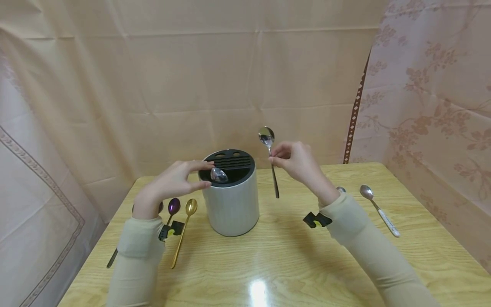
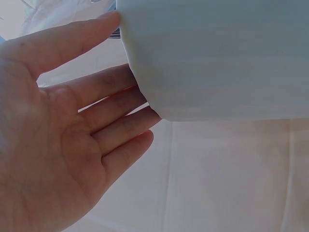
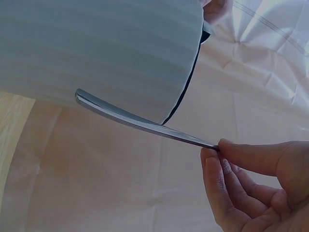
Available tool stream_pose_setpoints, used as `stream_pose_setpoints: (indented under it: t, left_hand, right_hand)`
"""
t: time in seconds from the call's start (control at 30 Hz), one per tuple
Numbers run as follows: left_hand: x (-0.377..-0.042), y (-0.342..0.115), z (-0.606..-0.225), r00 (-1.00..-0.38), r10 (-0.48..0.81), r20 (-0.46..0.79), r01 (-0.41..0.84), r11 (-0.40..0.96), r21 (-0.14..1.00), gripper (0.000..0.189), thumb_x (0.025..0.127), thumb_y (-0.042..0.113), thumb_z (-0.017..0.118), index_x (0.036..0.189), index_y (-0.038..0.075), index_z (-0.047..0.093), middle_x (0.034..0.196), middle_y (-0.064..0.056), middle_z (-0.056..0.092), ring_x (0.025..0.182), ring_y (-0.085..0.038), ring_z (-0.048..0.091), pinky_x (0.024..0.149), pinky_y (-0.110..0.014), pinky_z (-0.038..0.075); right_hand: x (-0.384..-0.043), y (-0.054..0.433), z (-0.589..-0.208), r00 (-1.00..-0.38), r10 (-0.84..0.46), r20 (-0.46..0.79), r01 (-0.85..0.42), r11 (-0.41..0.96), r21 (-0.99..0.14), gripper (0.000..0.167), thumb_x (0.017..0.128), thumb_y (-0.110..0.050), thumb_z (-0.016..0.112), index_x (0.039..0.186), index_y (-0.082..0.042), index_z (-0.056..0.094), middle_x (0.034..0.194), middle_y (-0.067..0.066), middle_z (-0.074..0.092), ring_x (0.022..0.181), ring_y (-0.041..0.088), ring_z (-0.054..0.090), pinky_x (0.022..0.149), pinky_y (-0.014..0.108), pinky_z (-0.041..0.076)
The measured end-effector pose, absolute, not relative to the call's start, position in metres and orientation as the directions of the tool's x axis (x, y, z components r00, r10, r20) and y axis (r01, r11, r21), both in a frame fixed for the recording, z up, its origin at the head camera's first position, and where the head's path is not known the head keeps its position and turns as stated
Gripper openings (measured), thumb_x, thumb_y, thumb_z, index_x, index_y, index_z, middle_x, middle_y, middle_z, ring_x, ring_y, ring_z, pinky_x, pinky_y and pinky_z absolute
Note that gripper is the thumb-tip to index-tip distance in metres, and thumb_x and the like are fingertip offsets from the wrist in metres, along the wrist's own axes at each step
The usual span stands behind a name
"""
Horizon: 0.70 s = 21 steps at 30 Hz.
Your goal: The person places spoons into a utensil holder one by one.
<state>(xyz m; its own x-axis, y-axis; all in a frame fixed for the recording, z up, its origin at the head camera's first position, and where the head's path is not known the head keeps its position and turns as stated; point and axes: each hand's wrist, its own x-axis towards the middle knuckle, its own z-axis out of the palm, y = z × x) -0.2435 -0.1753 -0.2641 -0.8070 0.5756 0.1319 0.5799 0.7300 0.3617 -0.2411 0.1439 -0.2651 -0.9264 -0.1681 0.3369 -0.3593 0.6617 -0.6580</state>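
Note:
A silver spoon [image 1: 266, 136] stands bowl up to the right of the utensil holder, its handle pinched between the thumb and fingertips of my right hand [image 1: 297, 161]. In the right wrist view the handle [image 3: 126, 117] slants down in front of the holder's wall. The white, round utensil holder [image 1: 232, 211] has a black slotted top. Another silver spoon [image 1: 219, 175] sits in its large front opening, bowl up. My left hand [image 1: 172, 181] is at the holder's left rim, thumb and fingers extended. The left wrist view shows its straight fingers [image 2: 118, 128] against the holder's side.
Left on the wooden table [image 1: 238, 273] lie a gold spoon [image 1: 191, 207], a purple spoon [image 1: 174, 206] and a dark-handled piece partly behind my left arm. On the right lies a spoon with a white patterned handle [image 1: 388, 221]; another bowl [image 1: 341, 189] peeks past my right sleeve. Curtains hang behind.

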Motion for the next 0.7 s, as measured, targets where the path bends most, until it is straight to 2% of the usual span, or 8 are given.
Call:
stream_pose_setpoints:
  t: [0.7]
  left_hand:
    - [-0.243, -0.175, -0.264, -0.811, 0.571, 0.125, 0.572, 0.731, 0.372, 0.058, 0.088, 0.037, 0.065, 0.139, 0.015, 0.049, 0.141, -0.009, 0.051, 0.132, -0.032, 0.044, 0.107, -0.056, 0.034]
  right_hand:
    - [-0.239, 0.129, -0.248, -0.895, -0.178, 0.408, -0.426, 0.610, -0.668, 0.012, 0.085, -0.018, 0.072, 0.092, -0.008, 0.069, 0.087, 0.006, 0.072, 0.078, 0.017, 0.067, 0.069, 0.031, 0.054]
